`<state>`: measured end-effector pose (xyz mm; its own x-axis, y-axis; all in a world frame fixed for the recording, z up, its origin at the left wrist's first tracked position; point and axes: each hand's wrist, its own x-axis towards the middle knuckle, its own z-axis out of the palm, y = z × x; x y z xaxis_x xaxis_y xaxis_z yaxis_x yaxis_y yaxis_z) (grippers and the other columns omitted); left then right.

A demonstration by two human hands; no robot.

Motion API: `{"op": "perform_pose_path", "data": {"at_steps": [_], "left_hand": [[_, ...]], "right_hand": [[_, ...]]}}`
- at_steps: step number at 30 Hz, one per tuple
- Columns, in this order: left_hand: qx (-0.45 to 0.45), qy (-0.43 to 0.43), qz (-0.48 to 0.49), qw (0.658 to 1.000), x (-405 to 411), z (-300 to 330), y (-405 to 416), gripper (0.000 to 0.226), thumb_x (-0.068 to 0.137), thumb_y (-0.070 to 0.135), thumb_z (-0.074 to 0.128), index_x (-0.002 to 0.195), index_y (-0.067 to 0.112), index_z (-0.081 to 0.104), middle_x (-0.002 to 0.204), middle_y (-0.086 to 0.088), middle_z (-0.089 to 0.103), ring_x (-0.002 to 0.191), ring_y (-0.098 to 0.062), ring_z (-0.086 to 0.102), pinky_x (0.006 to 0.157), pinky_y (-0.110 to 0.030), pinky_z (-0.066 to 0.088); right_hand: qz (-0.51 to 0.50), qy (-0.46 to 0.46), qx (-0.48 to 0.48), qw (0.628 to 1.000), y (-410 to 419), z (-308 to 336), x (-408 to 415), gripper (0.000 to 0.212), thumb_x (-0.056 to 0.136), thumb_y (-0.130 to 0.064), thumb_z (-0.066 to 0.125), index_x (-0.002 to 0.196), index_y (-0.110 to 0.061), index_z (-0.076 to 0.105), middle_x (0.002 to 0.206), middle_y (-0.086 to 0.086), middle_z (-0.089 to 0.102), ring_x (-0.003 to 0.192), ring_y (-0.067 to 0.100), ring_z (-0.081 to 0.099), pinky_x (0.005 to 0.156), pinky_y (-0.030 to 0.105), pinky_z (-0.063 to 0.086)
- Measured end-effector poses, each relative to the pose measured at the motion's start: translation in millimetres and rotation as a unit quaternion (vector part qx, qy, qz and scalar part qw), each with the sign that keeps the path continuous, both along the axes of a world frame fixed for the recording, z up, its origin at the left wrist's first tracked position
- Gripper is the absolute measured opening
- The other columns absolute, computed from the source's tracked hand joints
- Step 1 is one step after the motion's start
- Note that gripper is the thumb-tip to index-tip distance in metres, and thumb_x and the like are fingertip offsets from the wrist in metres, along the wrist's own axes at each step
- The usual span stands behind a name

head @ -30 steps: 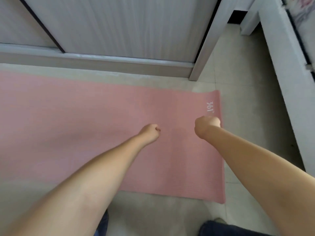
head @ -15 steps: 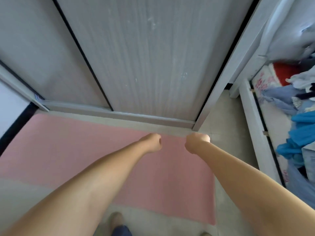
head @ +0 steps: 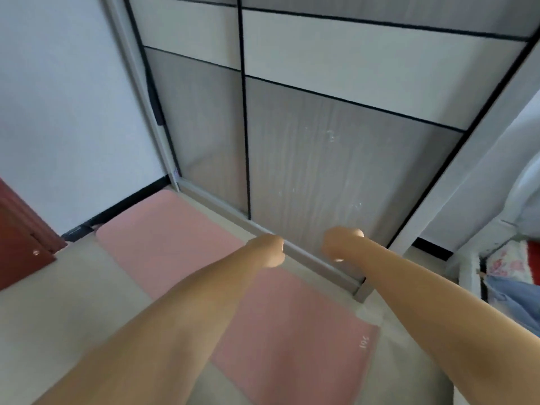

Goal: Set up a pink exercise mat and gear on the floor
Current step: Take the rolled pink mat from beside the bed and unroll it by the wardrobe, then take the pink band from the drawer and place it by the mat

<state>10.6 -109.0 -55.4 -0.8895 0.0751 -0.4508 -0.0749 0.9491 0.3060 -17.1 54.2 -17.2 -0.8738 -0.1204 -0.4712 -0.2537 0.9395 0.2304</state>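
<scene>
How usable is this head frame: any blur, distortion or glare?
Head view: motion blur softens everything, including both fists, left hand and right hand; wide-angle bending tilts the wardrobe doors; even daylight, no harsh glare; the pink mat stays readable, its small logo smeared.

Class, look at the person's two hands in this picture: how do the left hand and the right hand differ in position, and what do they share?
The left hand sits lower in the picture, over the far edge of the pink mat; the right hand is slightly higher, in front of the wardrobe door. Both are curled into fists, hold nothing, and reach forward on outstretched arms.
</scene>
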Motion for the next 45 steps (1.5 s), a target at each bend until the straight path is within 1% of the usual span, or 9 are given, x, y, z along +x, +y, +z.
{"op": "perform_pose_path", "data": {"at_steps": [2, 7, 11, 17, 27, 32, 37, 42, 45], "left_hand": [[0.005, 0.018, 0.043, 0.999, 18.9, 13.9, -22.3, 0.018, 0.089, 0.007, 0.041, 0.080, -0.005, 0.050, 0.112, -0.032, 0.058, 0.105, -0.044, 0.060, 0.092, -0.047, 0.049], [-0.014, 0.027, 0.153, 0.988, 80.8, 28.2, -110.5, 0.021, 0.086, 0.006, 0.042, 0.065, 0.005, 0.042, 0.070, -0.024, 0.044, 0.061, -0.025, 0.043, 0.058, -0.027, 0.033], [-0.023, 0.024, 0.272, 0.962, 170.9, 26.8, -187.4, 0.026, 0.087, 0.010, 0.043, 0.096, -0.005, 0.063, 0.091, -0.030, 0.059, 0.089, -0.038, 0.065, 0.065, -0.031, 0.036], [-0.007, -0.003, 0.393, 0.919, 342.8, 13.3, -265.7, 0.033, 0.091, 0.015, 0.044, 0.115, 0.001, 0.061, 0.122, -0.016, 0.062, 0.109, -0.033, 0.060, 0.089, -0.036, 0.049], [-0.009, -0.023, 0.625, 0.780, 594.2, 1.0, -332.2, 0.035, 0.095, 0.014, 0.044, 0.123, 0.003, 0.061, 0.130, -0.017, 0.060, 0.120, -0.032, 0.057, 0.099, -0.036, 0.046], [-0.019, -0.052, 0.682, 0.729, 666.5, -17.0, -327.8, 0.035, 0.087, 0.014, 0.055, 0.122, 0.009, 0.061, 0.122, -0.010, 0.063, 0.115, -0.029, 0.058, 0.093, -0.036, 0.050], [-0.103, -0.075, 0.783, 0.609, 725.2, -66.9, -295.5, 0.042, 0.098, 0.028, 0.039, 0.139, 0.019, 0.041, 0.144, -0.009, 0.040, 0.134, -0.028, 0.038, 0.108, -0.044, 0.037], [-0.053, -0.098, 0.825, 0.554, 739.6, -117.8, -274.0, 0.060, 0.101, 0.045, 0.016, 0.154, 0.031, -0.009, 0.162, -0.001, -0.019, 0.149, -0.022, -0.019, 0.118, -0.056, -0.005], [-0.063, -0.095, 0.829, 0.547, 736.8, -126.2, -279.2, 0.060, 0.100, 0.048, 0.009, 0.151, 0.032, -0.018, 0.159, 0.000, -0.028, 0.146, -0.021, -0.027, 0.117, -0.056, -0.013]], "right_hand": [[0.037, 0.011, -0.006, 0.999, -24.0, 12.4, 8.3, 0.032, 0.089, -0.007, 0.045, 0.115, -0.012, 0.063, 0.108, 0.003, 0.062, 0.100, 0.024, 0.061, 0.074, 0.030, 0.043], [0.148, 0.034, -0.021, 0.988, -114.5, 23.8, 41.5, 0.034, 0.092, -0.012, 0.045, 0.123, -0.011, 0.060, 0.125, 0.005, 0.061, 0.114, 0.026, 0.060, 0.080, 0.031, 0.045], [0.262, 0.035, -0.012, 0.964, -211.4, 19.8, 100.9, 0.035, 0.095, -0.013, 0.041, 0.125, -0.010, 0.057, 0.129, 0.008, 0.058, 0.117, 0.029, 0.059, 0.081, 0.034, 0.044], [0.385, -0.008, -0.014, 0.923, -324.7, 6.2, 230.0, 0.036, 0.095, -0.014, 0.040, 0.127, -0.009, 0.054, 0.129, 0.007, 0.056, 0.118, 0.028, 0.056, 0.098, 0.037, 0.045], [0.590, -0.050, -0.017, 0.806, -439.7, -11.3, 447.4, 0.035, 0.095, -0.015, 0.040, 0.124, -0.008, 0.058, 0.123, 0.008, 0.061, 0.088, 0.022, 0.051, 0.077, 0.030, 0.041], [0.654, -0.085, -0.008, 0.752, -476.1, -34.8, 504.0, 0.039, 0.099, -0.011, 0.035, 0.134, -0.005, 0.050, 0.138, 0.013, 0.052, 0.123, 0.029, 0.053, 0.099, 0.035, 0.044], [0.697, -0.182, 0.014, 0.693, -496.4, -95.1, 544.8, 0.033, 0.095, -0.015, 0.041, 0.119, -0.002, 0.060, 0.088, 0.010, 0.056, 0.096, 0.031, 0.063, 0.067, 0.026, 0.043], [0.704, -0.255, 0.065, 0.659, -508.3, -145.1, 570.2, 0.036, 0.098, -0.029, 0.040, 0.122, -0.008, 0.057, 0.076, 0.005, 0.061, 0.073, 0.024, 0.066, 0.058, 0.025, 0.046], [0.665, -0.292, 0.070, 0.684, -519.5, -174.1, 576.9, 0.036, 0.099, -0.030, 0.039, 0.122, -0.008, 0.055, 0.092, 0.008, 0.068, 0.086, 0.024, 0.072, 0.063, 0.027, 0.054]]}}
